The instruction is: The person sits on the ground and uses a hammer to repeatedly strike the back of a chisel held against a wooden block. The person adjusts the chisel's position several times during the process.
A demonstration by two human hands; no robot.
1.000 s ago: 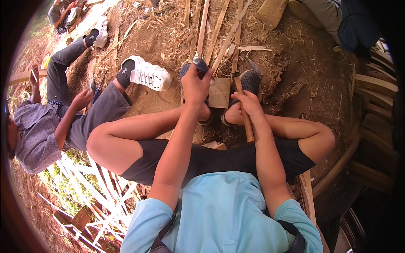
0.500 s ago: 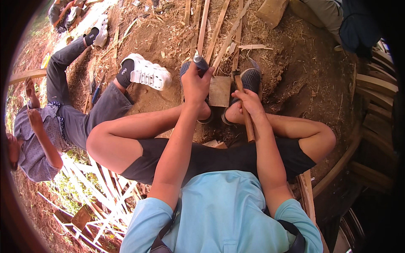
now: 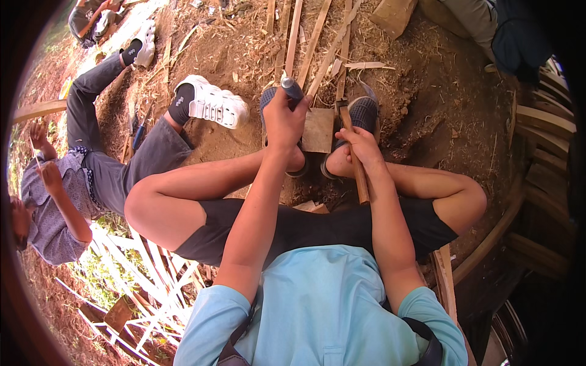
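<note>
My left hand point(image 3: 283, 125) is closed around a dark, round tool handle point(image 3: 292, 88) with a pale metal-looking end. The working end of this tool is hidden, so I cannot tell its exact kind. My right hand point(image 3: 361, 146) grips a hammer by its wooden handle point(image 3: 361, 183), with the small dark head point(image 3: 342, 105) pointing away from me. Between my feet lies a squarish wooden block point(image 3: 318, 131), just right of my left hand and left of the hammer. My dark shoes point(image 3: 364, 113) flank it.
Long wood strips point(image 3: 312, 46) stretch away beyond the block over shavings-strewn soil. At the left sits another person point(image 3: 58, 201), with a white shoe point(image 3: 217, 105) near my left foot. A blue-handled tool point(image 3: 139, 135) lies beside that person's leg. Curved timbers point(image 3: 546, 122) stand at the right.
My hands and both tools have stayed almost still. The person at the left has moved their hands slightly, and a thin pale strip now shows between them.
</note>
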